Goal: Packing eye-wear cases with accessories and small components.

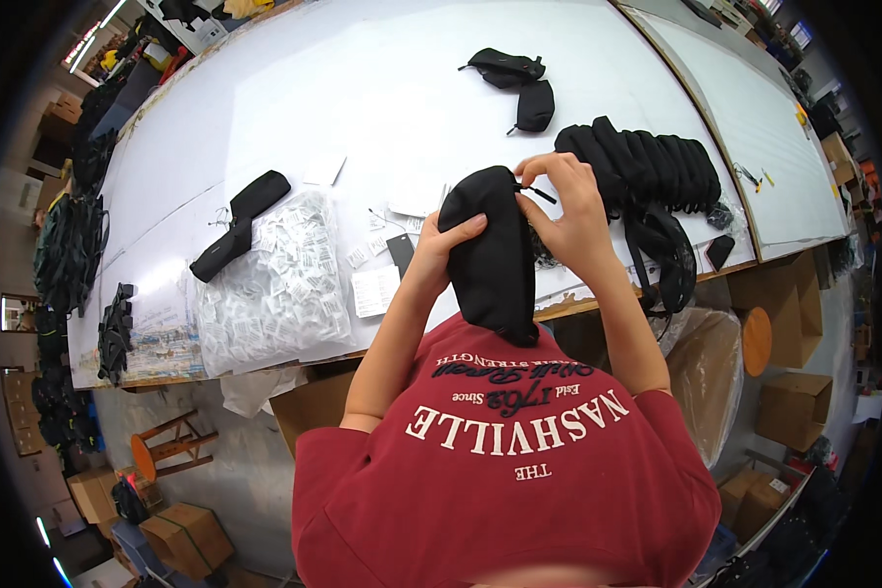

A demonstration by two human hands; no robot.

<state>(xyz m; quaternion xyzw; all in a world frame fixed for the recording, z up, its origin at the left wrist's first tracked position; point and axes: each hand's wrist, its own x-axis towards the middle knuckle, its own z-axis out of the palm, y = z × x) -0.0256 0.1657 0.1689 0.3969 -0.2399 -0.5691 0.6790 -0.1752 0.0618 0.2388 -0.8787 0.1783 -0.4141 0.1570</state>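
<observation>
A black zippered pouch [490, 269] stands tilted in front of my chest, over the table's near edge. My left hand [446, 250] is closed on its left side, the thumb lying across the fabric. At the pouch's upper right corner, the fingertips of my right hand [570, 208] pinch around a short black zipper pull [542, 194]. The tip of the pull sticks out between thumb and forefinger. Behind my wrists lie white paper tags [372, 291] and a black card [400, 253].
A clear bag of small white labelled packets [289, 279] sits left on the white table [363, 108]. Black pouches lie beside it [240, 225], at the back [505, 69] and in a row at right [647, 162]. Cardboard boxes [794, 412] and a stool [171, 446] stand on the floor.
</observation>
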